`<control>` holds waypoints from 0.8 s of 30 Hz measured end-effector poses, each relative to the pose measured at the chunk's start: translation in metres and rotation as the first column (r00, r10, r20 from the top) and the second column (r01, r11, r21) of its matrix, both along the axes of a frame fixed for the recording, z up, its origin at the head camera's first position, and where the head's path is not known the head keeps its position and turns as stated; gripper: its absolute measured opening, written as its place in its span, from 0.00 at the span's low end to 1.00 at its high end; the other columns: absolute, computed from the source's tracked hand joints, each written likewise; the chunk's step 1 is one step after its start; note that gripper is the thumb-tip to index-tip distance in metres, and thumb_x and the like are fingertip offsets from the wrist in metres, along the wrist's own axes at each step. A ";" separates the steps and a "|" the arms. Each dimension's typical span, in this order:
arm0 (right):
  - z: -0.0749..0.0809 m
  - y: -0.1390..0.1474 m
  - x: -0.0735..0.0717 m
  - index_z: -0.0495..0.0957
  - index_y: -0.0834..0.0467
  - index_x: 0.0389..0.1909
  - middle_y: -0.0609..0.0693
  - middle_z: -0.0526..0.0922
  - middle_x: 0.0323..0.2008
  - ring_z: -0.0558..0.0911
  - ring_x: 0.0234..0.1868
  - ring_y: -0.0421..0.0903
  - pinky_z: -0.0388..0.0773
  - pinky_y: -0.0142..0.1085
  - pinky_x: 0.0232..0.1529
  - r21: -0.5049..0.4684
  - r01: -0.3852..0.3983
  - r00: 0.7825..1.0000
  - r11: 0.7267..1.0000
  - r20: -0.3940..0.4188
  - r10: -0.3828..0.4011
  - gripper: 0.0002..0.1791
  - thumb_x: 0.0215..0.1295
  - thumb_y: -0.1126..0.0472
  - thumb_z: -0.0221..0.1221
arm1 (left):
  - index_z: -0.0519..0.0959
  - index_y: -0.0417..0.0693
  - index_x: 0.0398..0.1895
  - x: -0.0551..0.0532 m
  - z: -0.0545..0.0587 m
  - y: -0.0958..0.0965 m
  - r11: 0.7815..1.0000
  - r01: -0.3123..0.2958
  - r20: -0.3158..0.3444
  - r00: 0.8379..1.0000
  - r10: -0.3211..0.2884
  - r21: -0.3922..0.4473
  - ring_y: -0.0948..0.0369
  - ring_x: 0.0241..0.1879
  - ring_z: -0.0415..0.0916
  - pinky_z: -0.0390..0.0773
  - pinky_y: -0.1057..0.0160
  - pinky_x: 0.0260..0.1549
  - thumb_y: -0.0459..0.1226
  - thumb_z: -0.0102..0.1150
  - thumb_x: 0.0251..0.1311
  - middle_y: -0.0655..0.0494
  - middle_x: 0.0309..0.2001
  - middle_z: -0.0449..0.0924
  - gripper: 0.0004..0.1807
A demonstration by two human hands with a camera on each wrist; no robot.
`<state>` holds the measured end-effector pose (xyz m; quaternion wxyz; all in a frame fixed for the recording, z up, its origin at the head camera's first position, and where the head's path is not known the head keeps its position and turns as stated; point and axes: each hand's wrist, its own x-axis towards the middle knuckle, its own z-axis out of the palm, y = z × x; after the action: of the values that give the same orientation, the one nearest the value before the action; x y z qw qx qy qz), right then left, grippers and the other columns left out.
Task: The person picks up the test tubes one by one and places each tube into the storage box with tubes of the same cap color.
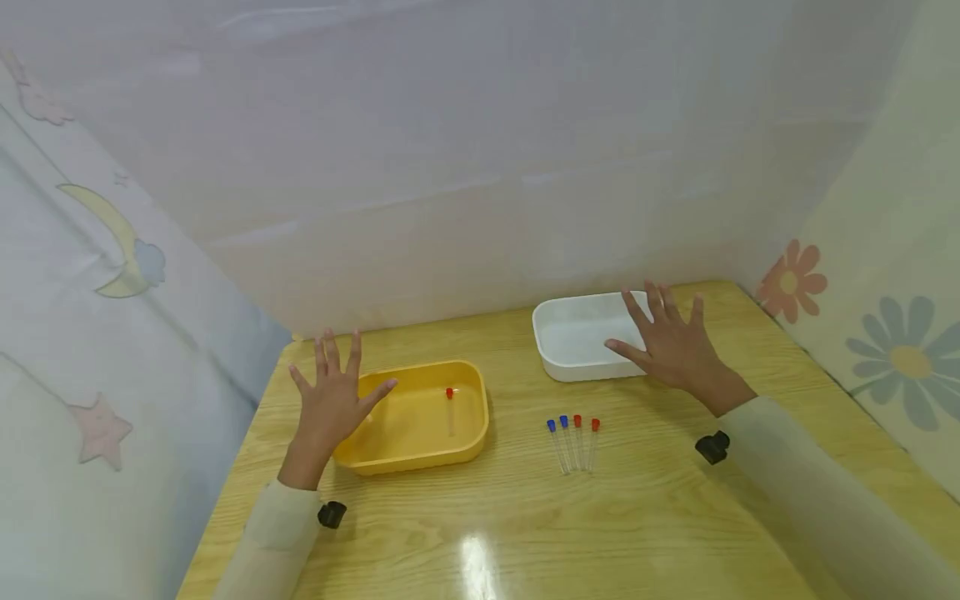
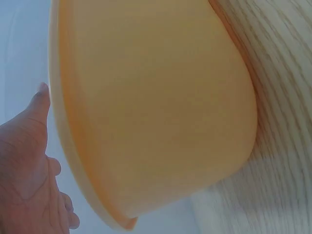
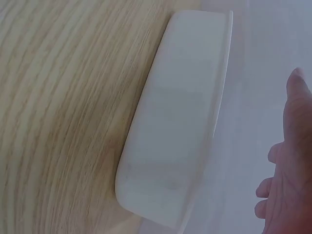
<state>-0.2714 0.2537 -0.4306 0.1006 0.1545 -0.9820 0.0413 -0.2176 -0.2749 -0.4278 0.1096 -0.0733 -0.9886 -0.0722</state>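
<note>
Fingers spread wide, my left hand (image 1: 330, 408) hovers over the left end of a yellow tray (image 1: 476, 450) and holds nothing. Inside that tray lies one clear tube with a red cap (image 1: 450, 392). My right hand (image 1: 678, 350), also spread and holding nothing, is above the right end of a white tray (image 1: 551, 367), part of which it hides. Between the trays, nearer me, several slim clear tubes lie side by side on the table: two have blue caps (image 1: 564, 422), two have red caps (image 1: 596, 425). In the left wrist view the yellow tray's wall (image 2: 161, 107) fills the middle.
The wooden table (image 1: 420, 533) has a shiny light spot near its front. A pale cloth (image 1: 480, 208) hangs behind it, and printed cloths with a moon (image 1: 112, 225) and flowers (image 1: 911, 360) stand at the left and right sides.
</note>
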 end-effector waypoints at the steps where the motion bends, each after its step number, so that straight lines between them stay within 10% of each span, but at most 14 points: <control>1: 0.001 0.000 0.000 0.37 0.51 0.83 0.68 0.40 0.79 0.43 0.78 0.69 0.29 0.77 0.66 0.000 -0.001 1.000 1.000 0.002 0.001 0.53 0.70 0.26 0.45 | 0.30 0.57 0.83 0.000 0.000 0.000 1.000 0.001 0.001 1.000 -0.001 0.000 0.36 0.78 0.22 0.26 0.18 0.60 0.69 0.50 0.65 0.34 0.79 0.22 0.58; 24: 0.002 -0.002 0.018 0.44 0.56 0.83 0.70 0.45 0.78 0.47 0.79 0.67 0.36 0.71 0.71 -0.005 -0.138 0.984 0.990 -0.110 0.137 0.51 0.72 0.31 0.50 | 0.33 0.55 0.83 0.013 -0.002 -0.001 0.997 0.051 0.042 0.998 -0.054 0.061 0.37 0.79 0.30 0.36 0.23 0.66 0.66 0.50 0.68 0.36 0.80 0.23 0.54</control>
<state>-0.2533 0.2513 -0.4288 0.1519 0.2234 -0.9617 0.0460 -0.2047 -0.2763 -0.4300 0.0880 -0.0944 -0.9859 -0.1061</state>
